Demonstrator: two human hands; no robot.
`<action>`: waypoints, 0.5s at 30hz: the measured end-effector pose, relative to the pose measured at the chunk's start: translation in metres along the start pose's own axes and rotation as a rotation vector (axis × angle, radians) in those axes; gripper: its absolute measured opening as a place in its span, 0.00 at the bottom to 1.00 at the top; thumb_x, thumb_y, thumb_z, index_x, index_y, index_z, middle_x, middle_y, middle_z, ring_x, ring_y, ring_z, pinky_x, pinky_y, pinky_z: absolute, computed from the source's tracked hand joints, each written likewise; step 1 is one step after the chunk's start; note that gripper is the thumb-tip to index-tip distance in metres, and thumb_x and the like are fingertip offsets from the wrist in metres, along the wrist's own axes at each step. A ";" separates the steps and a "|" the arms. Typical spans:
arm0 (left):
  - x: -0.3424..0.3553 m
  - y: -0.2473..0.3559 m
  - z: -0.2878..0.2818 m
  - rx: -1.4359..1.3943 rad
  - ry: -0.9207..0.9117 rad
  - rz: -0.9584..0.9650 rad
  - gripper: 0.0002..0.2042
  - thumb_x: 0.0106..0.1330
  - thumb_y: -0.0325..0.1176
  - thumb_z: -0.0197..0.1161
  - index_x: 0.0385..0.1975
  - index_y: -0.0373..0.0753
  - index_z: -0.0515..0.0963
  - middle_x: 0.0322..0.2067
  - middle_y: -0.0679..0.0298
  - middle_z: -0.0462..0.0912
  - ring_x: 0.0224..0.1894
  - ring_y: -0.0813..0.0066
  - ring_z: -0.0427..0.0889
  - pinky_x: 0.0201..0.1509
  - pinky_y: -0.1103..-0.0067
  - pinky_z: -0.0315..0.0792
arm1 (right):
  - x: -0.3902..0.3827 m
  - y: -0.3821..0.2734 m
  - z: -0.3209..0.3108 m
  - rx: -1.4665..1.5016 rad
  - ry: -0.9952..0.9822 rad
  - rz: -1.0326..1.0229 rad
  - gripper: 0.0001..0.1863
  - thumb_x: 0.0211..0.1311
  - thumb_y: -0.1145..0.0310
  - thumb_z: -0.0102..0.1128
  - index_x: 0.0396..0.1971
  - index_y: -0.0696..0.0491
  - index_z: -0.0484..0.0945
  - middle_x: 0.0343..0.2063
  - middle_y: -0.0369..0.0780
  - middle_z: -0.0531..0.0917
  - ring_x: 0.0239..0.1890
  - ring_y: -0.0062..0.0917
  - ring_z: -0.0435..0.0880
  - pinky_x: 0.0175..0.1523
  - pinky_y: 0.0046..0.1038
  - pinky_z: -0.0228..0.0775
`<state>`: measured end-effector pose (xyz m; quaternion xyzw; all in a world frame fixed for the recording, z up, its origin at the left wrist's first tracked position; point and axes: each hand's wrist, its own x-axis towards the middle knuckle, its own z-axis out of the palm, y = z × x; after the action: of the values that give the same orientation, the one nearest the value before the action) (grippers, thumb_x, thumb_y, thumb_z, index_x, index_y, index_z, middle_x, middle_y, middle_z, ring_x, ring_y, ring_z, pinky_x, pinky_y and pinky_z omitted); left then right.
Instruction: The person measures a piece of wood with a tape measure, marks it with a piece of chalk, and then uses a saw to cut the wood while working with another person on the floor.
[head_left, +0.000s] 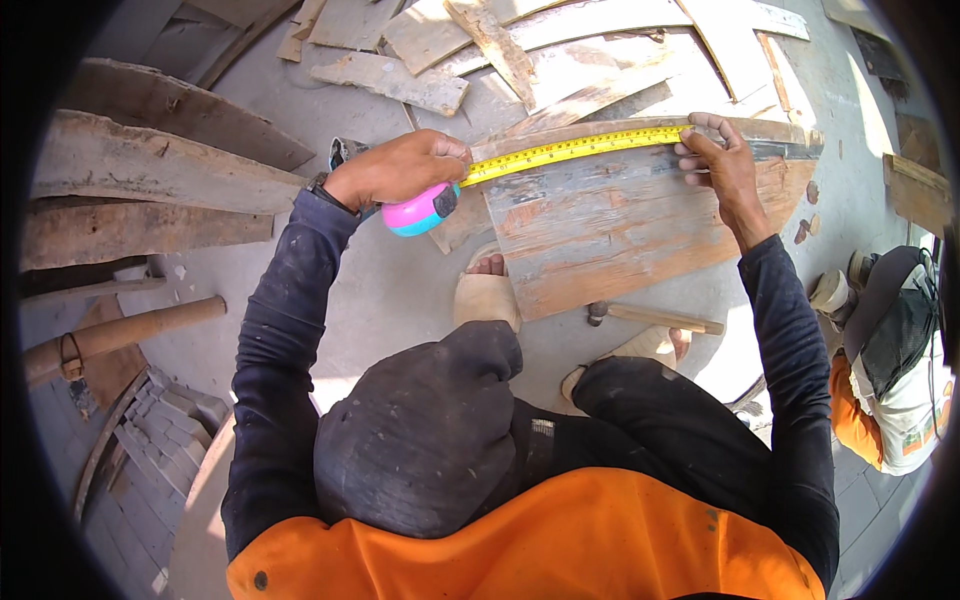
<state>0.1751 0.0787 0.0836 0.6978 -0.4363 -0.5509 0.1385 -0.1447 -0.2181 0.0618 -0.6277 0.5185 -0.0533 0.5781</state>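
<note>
A yellow tape measure blade (575, 152) is stretched along the far edge of a worn wooden board (610, 225), which lies on the floor in front of my feet. My left hand (410, 168) is closed on the tape measure by its pink and blue case (418, 212), just past the board's left edge. At the blade's other end, my right hand (718, 160) pinches the tip between thumb and finger, its other fingers partly spread. The blade bows slightly between the two hands.
Close to my feet lies a hammer (655, 318) with a wooden handle. Scrap planks (510, 50) are heaped at the far side. Long boards (170, 165) and a round pole (130, 335) stand at left. Bags and clothing (890, 360) sit at right.
</note>
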 end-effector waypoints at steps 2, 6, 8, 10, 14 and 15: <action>0.000 0.006 -0.003 0.008 -0.028 -0.044 0.18 0.75 0.42 0.59 0.46 0.30 0.83 0.36 0.54 0.86 0.38 0.69 0.81 0.51 0.71 0.76 | -0.002 0.000 0.000 -0.033 -0.005 -0.034 0.22 0.69 0.62 0.71 0.60 0.51 0.82 0.36 0.39 0.91 0.32 0.18 0.87 0.36 0.22 0.80; 0.002 0.016 -0.011 0.046 -0.032 -0.012 0.19 0.74 0.42 0.59 0.48 0.30 0.85 0.37 0.55 0.88 0.38 0.72 0.82 0.49 0.73 0.77 | 0.004 0.005 -0.011 -0.207 -0.002 -0.092 0.21 0.70 0.59 0.71 0.59 0.50 0.86 0.36 0.39 0.91 0.31 0.20 0.86 0.37 0.24 0.80; 0.001 0.015 -0.012 -0.012 -0.037 0.007 0.18 0.73 0.41 0.57 0.44 0.29 0.83 0.34 0.58 0.86 0.38 0.73 0.80 0.49 0.74 0.76 | 0.001 0.000 -0.013 -0.301 0.008 -0.150 0.20 0.71 0.56 0.70 0.57 0.51 0.88 0.36 0.40 0.91 0.31 0.21 0.86 0.37 0.24 0.80; 0.002 0.006 -0.014 -0.020 -0.044 -0.018 0.17 0.73 0.41 0.57 0.41 0.30 0.83 0.31 0.61 0.84 0.34 0.75 0.78 0.45 0.74 0.75 | 0.008 0.000 -0.015 -0.358 -0.027 -0.212 0.20 0.72 0.54 0.69 0.55 0.50 0.90 0.40 0.40 0.91 0.35 0.23 0.87 0.42 0.27 0.82; 0.000 0.016 -0.010 -0.087 -0.027 -0.063 0.16 0.74 0.40 0.56 0.36 0.31 0.80 0.27 0.65 0.78 0.31 0.77 0.75 0.42 0.74 0.74 | 0.021 0.004 -0.025 -0.579 -0.025 -0.344 0.18 0.73 0.52 0.67 0.54 0.47 0.90 0.44 0.45 0.91 0.38 0.32 0.89 0.49 0.36 0.83; 0.001 0.018 -0.008 -0.084 -0.018 -0.050 0.16 0.74 0.40 0.56 0.36 0.31 0.80 0.26 0.65 0.78 0.31 0.77 0.74 0.42 0.74 0.74 | 0.021 0.004 -0.029 -0.610 -0.022 -0.383 0.18 0.74 0.52 0.67 0.53 0.47 0.90 0.44 0.46 0.91 0.38 0.34 0.89 0.50 0.38 0.82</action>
<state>0.1740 0.0651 0.0976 0.6972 -0.3966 -0.5780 0.1499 -0.1569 -0.2512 0.0564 -0.8576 0.3775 0.0031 0.3494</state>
